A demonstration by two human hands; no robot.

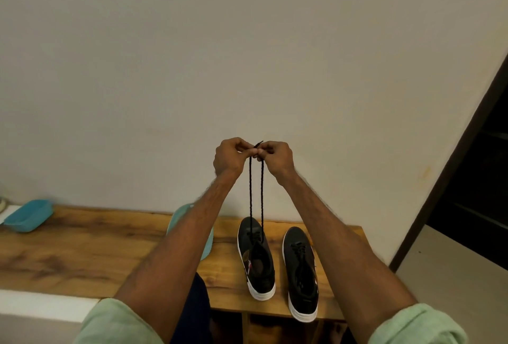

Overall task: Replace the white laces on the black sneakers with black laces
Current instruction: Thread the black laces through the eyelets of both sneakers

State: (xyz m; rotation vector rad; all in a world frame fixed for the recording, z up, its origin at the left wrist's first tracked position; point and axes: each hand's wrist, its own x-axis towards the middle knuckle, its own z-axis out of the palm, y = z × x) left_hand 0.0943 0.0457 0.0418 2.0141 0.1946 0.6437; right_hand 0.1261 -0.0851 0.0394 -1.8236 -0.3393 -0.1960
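Observation:
Two black sneakers with white soles stand side by side on the wooden bench, toes toward the wall. From the left sneaker (257,258) two strands of a black lace (256,195) rise straight up to my hands. My left hand (230,156) and my right hand (275,157) are raised in front of the wall, fingertips together, each pinching an end of that lace. The lace tips poke out just above my fingers. The right sneaker (301,272) has a black lace threaded through it, its ends lying loose on the tongue.
The wooden bench (82,247) runs along a plain wall. A teal plastic box (29,218) sits at its far left end, and a teal lid (206,242) lies partly hidden under my left forearm. A dark doorway (472,192) opens on the right.

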